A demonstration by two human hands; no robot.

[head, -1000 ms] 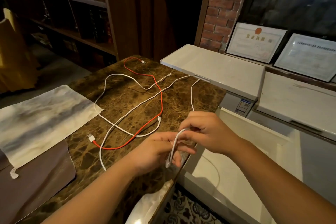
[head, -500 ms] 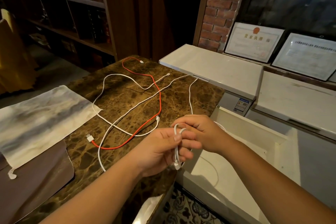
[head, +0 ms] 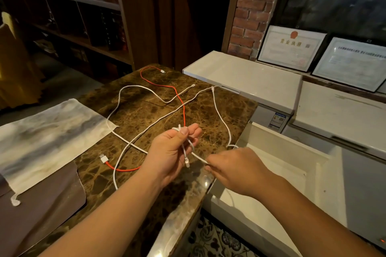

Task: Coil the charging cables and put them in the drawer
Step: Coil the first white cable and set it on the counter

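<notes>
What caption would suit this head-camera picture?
Left hand holds a started coil of white cable; right hand pinches its next stretch beside the open drawer.

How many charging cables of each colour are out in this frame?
White charging cables: 3 (two lying on the brown marble tabletop, one held between the left hand and right hand)
Red charging cable: 1 (on the tabletop)
Total: 4
</notes>
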